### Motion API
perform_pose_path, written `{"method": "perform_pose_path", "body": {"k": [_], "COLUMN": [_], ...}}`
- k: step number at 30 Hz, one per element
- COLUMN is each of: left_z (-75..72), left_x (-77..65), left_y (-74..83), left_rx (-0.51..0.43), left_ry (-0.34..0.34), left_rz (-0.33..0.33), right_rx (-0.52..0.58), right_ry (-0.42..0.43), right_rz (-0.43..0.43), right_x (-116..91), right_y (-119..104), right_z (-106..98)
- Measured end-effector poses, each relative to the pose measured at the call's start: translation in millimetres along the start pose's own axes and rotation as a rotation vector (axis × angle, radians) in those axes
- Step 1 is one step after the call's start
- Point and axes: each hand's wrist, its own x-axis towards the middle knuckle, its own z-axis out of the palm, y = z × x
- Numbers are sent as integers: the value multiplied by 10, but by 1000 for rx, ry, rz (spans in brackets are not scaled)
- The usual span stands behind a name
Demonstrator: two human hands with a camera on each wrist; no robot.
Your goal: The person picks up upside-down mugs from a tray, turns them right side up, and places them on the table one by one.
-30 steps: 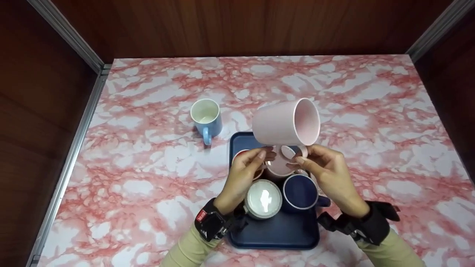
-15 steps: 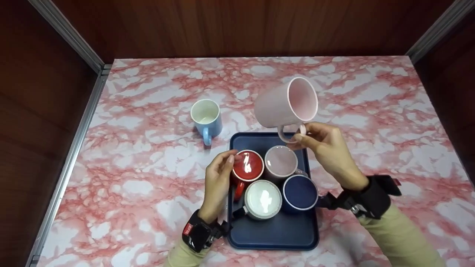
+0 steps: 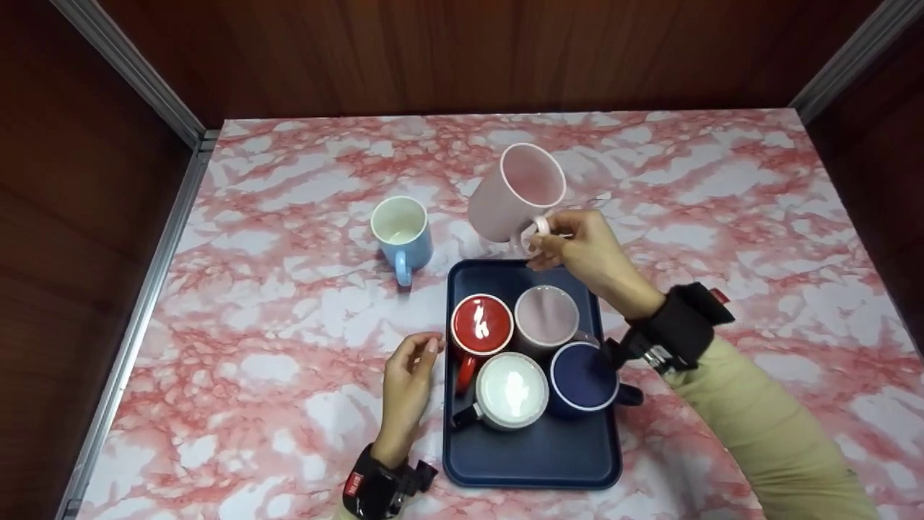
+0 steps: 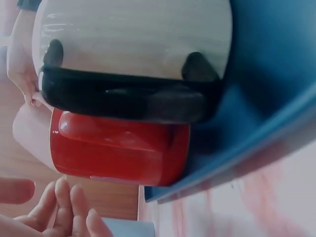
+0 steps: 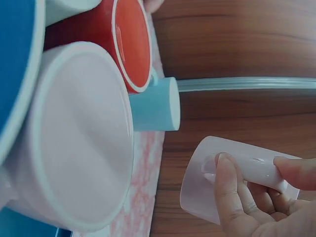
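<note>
My right hand (image 3: 595, 256) pinches the handle of a pale pink mug (image 3: 498, 198), held tilted beyond the far edge of the dark blue tray (image 3: 530, 458). Beside the tray's left edge is my left hand (image 3: 406, 383), its fingers loosely bent around nothing. Upside down on the tray, by their closed tops, stand a red mug (image 3: 473, 314), a mauve mug (image 3: 546, 314), a white mug with a black handle (image 3: 511, 393) and a navy mug (image 3: 583, 379). In the right wrist view, fingers and thumb grip the pink mug's handle (image 5: 252, 170).
A light blue mug (image 3: 411, 242) stands upright on the pink marbled table (image 3: 289, 303), left of the tray's far end. Brown wood-grain panels (image 3: 505, 58) enclose the table at the back and sides.
The right hand has carried the pink mug away from the person and leftward, tipping it more upright. My left hand has left the mug and drawn back to the left of the tray.
</note>
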Motion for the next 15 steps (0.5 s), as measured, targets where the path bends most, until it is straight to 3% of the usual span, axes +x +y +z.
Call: {"method": "perform_pose_path", "body": {"k": [8,15], "left_z": [-5,9], "left_x": [-100,-137], "left_y": [-22,-28], "left_rx": [88,136], "left_ry": [-75,-144], "left_rz": [-54,-45], "right_rx": [-17,-113], "right_ry": [-38,-37], "right_rz": [95,217], "right_x": [272,521], "right_y": [-35,-36], "right_z": [146,261]}}
